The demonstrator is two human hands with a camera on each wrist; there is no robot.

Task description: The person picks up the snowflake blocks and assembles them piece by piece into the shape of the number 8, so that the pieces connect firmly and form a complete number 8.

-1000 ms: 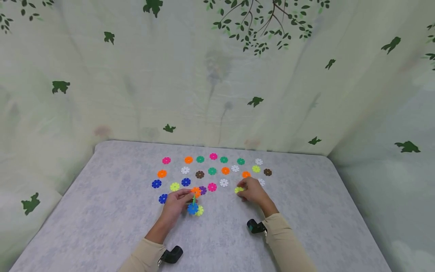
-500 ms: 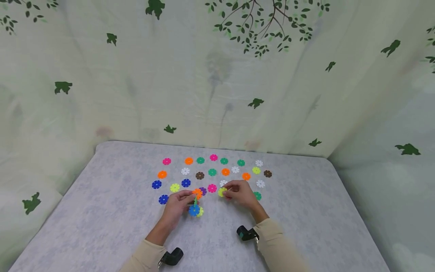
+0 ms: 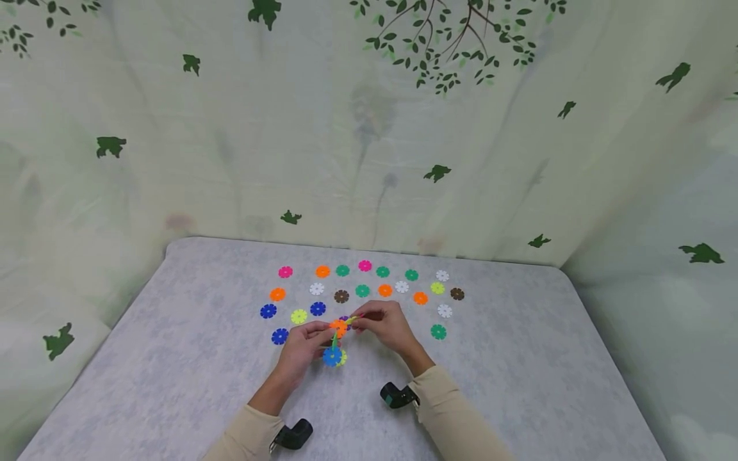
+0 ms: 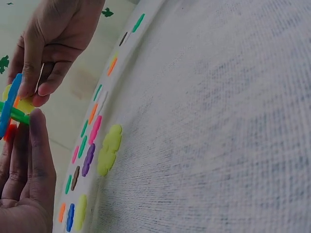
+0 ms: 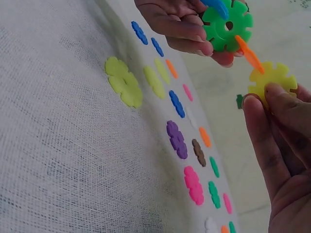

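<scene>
My left hand [image 3: 302, 349] holds a small chain of plastic snowflake discs with notched rims. In it a blue disc [image 3: 332, 356] and a green disc [image 5: 227, 31] are slotted together, with an orange disc [image 5: 250, 54] standing edge-on from the green one. Between thumb and fingers my right hand [image 3: 387, 325] pinches a yellow disc [image 5: 273, 80]. Its notched rim meets the orange disc's edge in the right wrist view. Both hands are raised above the table, close together. Below them a loose yellow disc [image 5: 124, 82] lies flat, partly hidden by the chain in the head view.
Several loose discs in pink, orange, green, white, brown, blue and purple lie spread across the back half of the grey table [image 3: 519, 358]. A green disc [image 3: 438, 331] lies right of my right hand. Behind the table hangs a leaf-printed cloth [image 3: 317, 160].
My right hand has carried the yellow disc leftward from the right side to the orange disc. My left hand has stayed nearly in place with the chain.
</scene>
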